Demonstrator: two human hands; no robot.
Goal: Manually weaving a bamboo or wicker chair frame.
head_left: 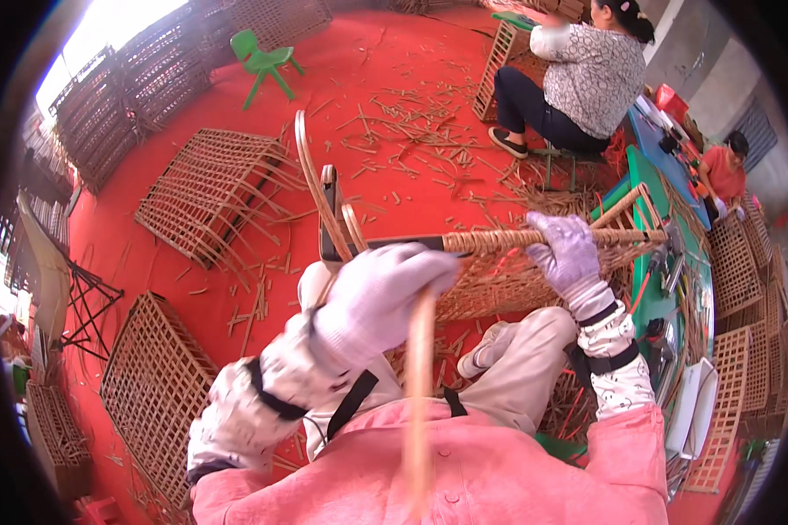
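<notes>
Across my lap lies a woven rattan basket (481, 296). Its rim is a dark frame, partly wound with a light strip along the right stretch (499, 240). My right hand (566, 252), in a pale lilac glove, has its fingers wrapped over that wound rim. At the rim's left part is my gloved left hand (381, 302), blurred by motion and closed on a flat rattan strip (420, 376). The strip hangs from the hand toward my chest, also blurred. Upright loose strip ends (311, 179) stick up at the basket's left corner.
Two more baskets, one (210, 188) with loose strip ends and another (153, 389), sit on the red floor to the left. A green chair (263, 63) stands behind them. A tool-laden green table (652, 297) is close on my right. Another person (587, 83) sits at the far right.
</notes>
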